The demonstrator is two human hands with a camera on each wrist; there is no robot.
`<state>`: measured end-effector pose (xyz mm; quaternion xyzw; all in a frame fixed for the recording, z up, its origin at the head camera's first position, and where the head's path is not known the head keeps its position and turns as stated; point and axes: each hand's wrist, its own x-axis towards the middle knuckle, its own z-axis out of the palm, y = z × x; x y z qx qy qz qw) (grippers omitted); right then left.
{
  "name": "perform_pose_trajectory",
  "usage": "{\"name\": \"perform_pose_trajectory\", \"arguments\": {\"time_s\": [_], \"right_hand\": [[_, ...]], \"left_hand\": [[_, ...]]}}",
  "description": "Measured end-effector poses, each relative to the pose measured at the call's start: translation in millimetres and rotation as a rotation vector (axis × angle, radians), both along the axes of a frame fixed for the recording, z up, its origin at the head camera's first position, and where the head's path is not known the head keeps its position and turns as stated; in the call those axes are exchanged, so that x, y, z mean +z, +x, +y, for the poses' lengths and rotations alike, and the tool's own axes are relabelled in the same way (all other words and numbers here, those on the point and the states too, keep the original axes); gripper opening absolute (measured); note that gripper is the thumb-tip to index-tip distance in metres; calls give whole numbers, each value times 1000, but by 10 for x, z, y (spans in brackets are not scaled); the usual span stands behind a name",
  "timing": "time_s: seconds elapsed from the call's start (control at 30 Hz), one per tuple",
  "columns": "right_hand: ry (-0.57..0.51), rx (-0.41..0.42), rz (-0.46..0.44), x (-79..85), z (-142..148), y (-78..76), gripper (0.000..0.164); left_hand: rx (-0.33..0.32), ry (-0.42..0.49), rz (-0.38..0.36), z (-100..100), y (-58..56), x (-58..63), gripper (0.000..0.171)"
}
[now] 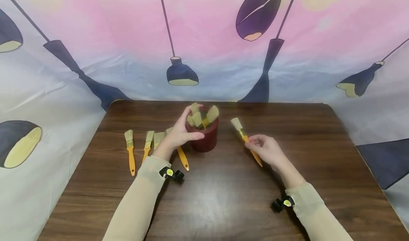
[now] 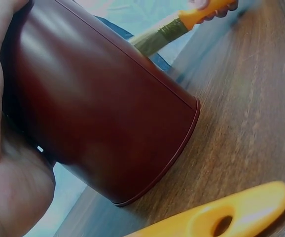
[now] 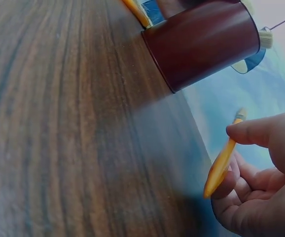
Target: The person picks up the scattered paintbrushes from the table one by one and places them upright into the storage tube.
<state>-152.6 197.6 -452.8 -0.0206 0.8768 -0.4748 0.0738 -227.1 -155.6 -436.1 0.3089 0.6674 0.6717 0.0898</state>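
My left hand [image 1: 179, 131] grips a dark red cup [image 1: 206, 141] near its rim, thumb on the near side and fingers round the far side. Several paintbrushes stand in the cup, bristles up; one has a wide bristle head [image 1: 213, 113]. To the right of the cup, my right hand [image 1: 268, 150] pinches a paintbrush [image 1: 244, 137] by its yellow-orange handle, bristles pointing up and away to the left. In the right wrist view, thumb and fingers meet on that handle [image 3: 220, 165]. The left wrist view shows the cup's smooth side [image 2: 103, 103] and its base at the tabletop.
Left of the cup, several more paintbrushes lie on the brown wooden table [image 1: 207, 198], among them one at the far left [image 1: 130, 148] and one beside the cup [image 1: 183, 159], partly behind my left hand. A patterned cloth [image 1: 204, 27] hangs behind the table.
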Motion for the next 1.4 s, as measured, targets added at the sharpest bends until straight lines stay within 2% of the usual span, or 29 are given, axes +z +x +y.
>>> {"name": "perform_pose_trajectory", "arguments": {"time_s": [0.13, 0.3, 0.4, 0.6, 0.77, 0.87, 0.97, 1.1, 1.4], "right_hand": [[47, -5, 75, 129, -40, 4, 34], [48, -16, 183, 386, -115, 49, 33], [-49, -42, 244, 581, -213, 35, 33], [-338, -80, 350, 941, -607, -125, 28], [-549, -65, 407, 1144, -955, -264, 28], [-611, -44, 452, 1218, -1107, -342, 27], [-611, -13, 477, 1232, -1216, -416, 27], [-556, 27, 488, 1167, -1310, -512, 29], [-346, 48, 571, 1012, -1415, -655, 27]], "left_hand": [[21, -1, -13, -20, -5, 24, 104], [-4, 16, -19, -10, -18, 2, 105], [-14, 28, -13, -1, -19, -15, 105], [15, -5, 1, -20, 9, -22, 107], [9, -10, -19, -22, 30, -22, 104], [-5, 2, -12, -10, 16, -20, 103], [-4, 6, 4, -1, 1, -25, 103], [5, -7, 10, 5, -1, -29, 105], [42, -45, 3, -15, 24, -16, 109]]}}
